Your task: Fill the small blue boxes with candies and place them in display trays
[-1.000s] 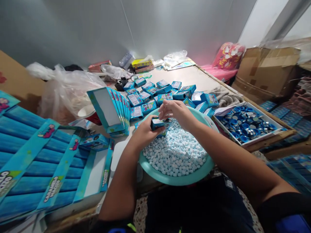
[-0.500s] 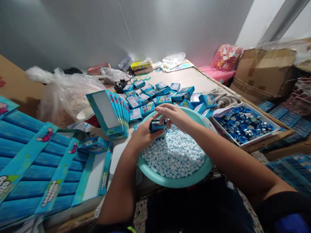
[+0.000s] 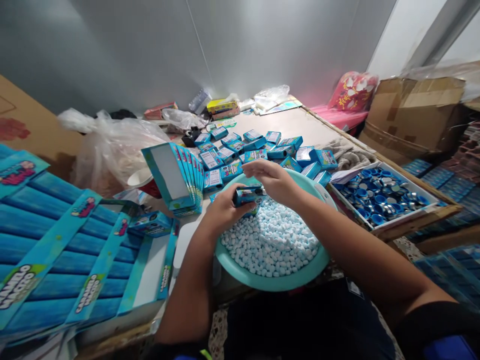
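Gripping a small blue cardboard candy box (image 3: 247, 196) between the thumb and curled fingers of my left hand (image 3: 224, 212), I hold it above the far side of a round teal plastic basin (image 3: 270, 284) heaped with pale blue-and-white candies (image 3: 270, 245). My right hand (image 3: 272, 180) hangs just beyond the box, its fingers together and gently curved, not touching it.

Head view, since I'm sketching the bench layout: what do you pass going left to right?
Stacked blue display cartons, fanned open blue carton, teal basin of blue-white candies, tray of blue and silver caps.
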`<action>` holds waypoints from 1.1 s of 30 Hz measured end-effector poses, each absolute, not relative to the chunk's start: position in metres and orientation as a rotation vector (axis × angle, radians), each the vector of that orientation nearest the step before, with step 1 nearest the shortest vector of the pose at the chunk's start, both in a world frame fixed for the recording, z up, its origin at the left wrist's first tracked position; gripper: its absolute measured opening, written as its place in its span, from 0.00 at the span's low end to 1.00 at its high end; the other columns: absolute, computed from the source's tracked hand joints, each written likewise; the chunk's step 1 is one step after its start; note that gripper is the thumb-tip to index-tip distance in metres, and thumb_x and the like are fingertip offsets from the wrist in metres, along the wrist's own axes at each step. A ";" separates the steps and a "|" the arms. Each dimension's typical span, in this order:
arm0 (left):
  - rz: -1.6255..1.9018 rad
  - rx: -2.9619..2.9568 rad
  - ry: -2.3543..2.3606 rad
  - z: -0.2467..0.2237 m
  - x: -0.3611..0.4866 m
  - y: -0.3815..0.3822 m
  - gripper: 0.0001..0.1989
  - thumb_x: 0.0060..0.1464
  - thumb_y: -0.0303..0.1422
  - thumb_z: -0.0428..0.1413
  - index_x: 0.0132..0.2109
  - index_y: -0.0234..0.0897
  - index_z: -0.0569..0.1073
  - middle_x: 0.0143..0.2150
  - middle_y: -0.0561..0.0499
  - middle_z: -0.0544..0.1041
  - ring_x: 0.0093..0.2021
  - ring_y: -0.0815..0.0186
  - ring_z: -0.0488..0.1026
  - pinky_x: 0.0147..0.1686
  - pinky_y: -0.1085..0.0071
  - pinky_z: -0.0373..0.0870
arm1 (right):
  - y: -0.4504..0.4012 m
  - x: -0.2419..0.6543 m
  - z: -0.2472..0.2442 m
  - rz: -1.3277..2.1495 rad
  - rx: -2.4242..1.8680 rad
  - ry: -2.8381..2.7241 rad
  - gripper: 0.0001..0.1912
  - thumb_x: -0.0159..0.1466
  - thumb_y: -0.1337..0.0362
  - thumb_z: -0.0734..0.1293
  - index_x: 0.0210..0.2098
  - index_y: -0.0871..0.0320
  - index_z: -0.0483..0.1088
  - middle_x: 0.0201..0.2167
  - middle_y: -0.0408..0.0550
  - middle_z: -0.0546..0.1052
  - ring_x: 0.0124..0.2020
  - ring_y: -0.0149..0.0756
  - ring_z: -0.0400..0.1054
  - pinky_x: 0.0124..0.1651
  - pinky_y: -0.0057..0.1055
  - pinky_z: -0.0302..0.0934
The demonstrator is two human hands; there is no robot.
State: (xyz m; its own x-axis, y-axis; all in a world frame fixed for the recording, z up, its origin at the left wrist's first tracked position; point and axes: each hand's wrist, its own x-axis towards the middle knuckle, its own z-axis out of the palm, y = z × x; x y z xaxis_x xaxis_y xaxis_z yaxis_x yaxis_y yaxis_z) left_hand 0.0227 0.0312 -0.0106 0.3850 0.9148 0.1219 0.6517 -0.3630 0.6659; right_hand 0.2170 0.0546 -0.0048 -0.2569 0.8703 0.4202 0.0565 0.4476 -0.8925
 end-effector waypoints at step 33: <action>1.027 1.816 1.431 -0.023 0.018 0.026 0.25 0.54 0.40 0.67 0.54 0.38 0.68 0.48 0.45 0.79 0.47 0.57 0.77 0.48 0.62 0.75 | 0.013 0.195 -0.027 0.539 -1.789 -2.684 0.42 0.68 0.33 0.58 0.59 0.66 0.70 0.59 0.75 0.68 0.59 0.69 0.67 0.56 0.52 0.65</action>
